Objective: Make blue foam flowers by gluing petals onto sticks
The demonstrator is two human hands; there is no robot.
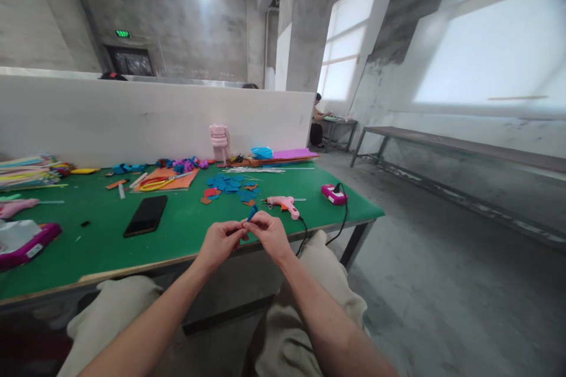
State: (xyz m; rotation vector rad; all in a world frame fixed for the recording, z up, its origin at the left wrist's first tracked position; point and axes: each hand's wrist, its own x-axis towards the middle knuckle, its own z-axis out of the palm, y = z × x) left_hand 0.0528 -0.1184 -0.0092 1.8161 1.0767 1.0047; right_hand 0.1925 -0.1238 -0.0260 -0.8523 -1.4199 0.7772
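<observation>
A small blue piece (252, 212), perhaps felt or paper, sticks up between my fingertips over the table's front edge. My left hand (221, 240) pinches its lower part from the left, and my right hand (269, 234) closes on it from the other side. Fingers hide most of the piece, so its full shape cannot be made out. Just beyond lie loose blue cut pieces (226, 184) with a few orange and red ones. A pink hot glue gun (285, 204) rests on the green table (186, 221), right of my hands.
A black phone (145, 215) lies to the left, near yellow-handled scissors (157, 184) on orange sheets. A magenta power strip (333, 194) sits at the right end, its cord hanging over the edge. A white partition (177, 121) runs behind; a person (317, 121) sits far off.
</observation>
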